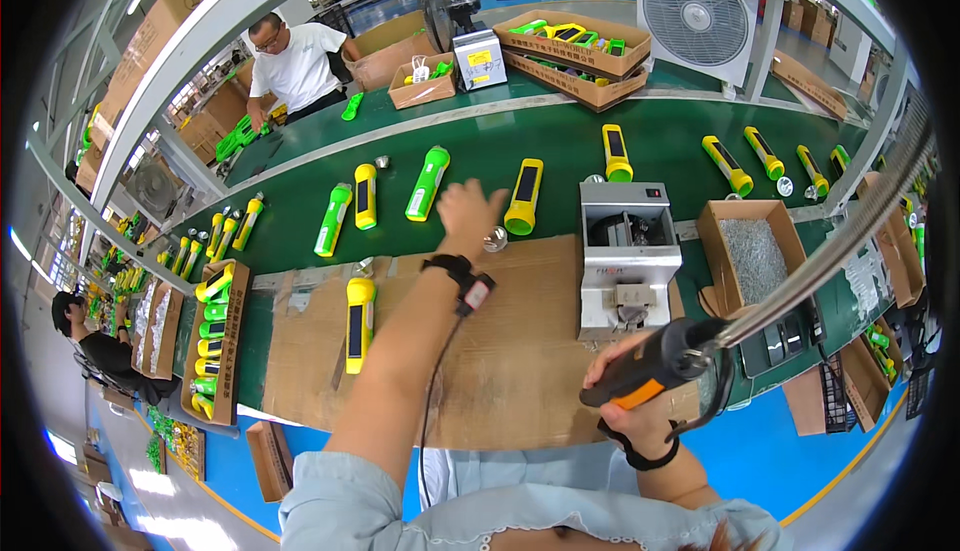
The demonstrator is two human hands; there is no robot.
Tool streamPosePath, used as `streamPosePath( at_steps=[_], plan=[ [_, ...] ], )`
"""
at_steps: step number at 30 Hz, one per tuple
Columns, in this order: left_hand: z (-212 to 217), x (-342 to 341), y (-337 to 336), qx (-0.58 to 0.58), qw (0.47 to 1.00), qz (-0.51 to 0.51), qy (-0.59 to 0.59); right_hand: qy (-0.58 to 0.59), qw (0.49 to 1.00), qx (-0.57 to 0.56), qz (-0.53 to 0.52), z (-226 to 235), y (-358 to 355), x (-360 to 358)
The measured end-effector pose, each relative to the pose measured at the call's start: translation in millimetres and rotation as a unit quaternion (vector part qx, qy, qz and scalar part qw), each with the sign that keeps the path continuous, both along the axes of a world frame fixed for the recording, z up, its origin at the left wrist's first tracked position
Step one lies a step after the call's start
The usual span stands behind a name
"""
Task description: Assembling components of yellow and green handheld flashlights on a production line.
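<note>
My left hand [470, 217] reaches out over the green conveyor belt [300, 216], its fingers apart and nothing visible in them. It is between a green flashlight [427, 185] and a yellow flashlight with a dark panel [524, 197]. Just below the fingers lies a small shiny reflector cup [495, 239]. My right hand [630, 391] is wrapped round a black and orange electric screwdriver [640, 363], held tilted at the right of the cardboard work surface [500, 351]. Another yellow flashlight [359, 325] rests on that cardboard, left of my left forearm, with a reflector above it.
A grey metal screw feeder [628, 251] stands right of centre, beside a carton of small silver screws [755, 256]. A flexible metal conduit [850, 221] slants in at right. Flashlights fill a carton [228, 346] at left. Across the belt, a person in white [298, 66] handles green parts.
</note>
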State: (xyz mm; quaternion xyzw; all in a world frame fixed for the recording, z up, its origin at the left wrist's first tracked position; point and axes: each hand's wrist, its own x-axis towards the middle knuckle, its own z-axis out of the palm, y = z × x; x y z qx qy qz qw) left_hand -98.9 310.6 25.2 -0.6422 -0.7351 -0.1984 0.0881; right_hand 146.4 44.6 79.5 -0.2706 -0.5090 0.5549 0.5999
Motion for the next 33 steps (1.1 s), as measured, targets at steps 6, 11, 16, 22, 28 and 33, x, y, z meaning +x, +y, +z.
streamPosePath(
  at_steps=[6,11,16,22,28,33],
  plan=[
    [-31.8,-110.7,23.5,-0.106,0.988,0.105,0.040,0.040,0.997,0.000,-0.073,5.3,-7.2,32.1],
    [-22.2,-107.9,-18.5,-0.090,0.806,-0.003,-0.584,0.047,0.982,0.039,-0.177,8.4,-0.1,44.4],
    [11.7,-69.0,-151.2,-0.114,0.563,-0.136,-0.807,0.006,0.951,0.159,-0.265,24.6,20.8,57.0],
    [-19.0,-40.3,-283.4,-0.075,0.391,-0.254,-0.881,0.064,0.910,0.300,-0.280,32.2,62.6,61.8],
    [-40.7,-2.2,-359.6,-0.069,0.637,-0.190,-0.744,0.053,0.917,0.301,-0.257,48.4,97.0,46.8],
    [-22.5,17.1,-389.1,-0.193,0.831,-0.214,-0.476,0.018,0.928,0.273,-0.253,48.4,86.3,32.5]
  ],
)
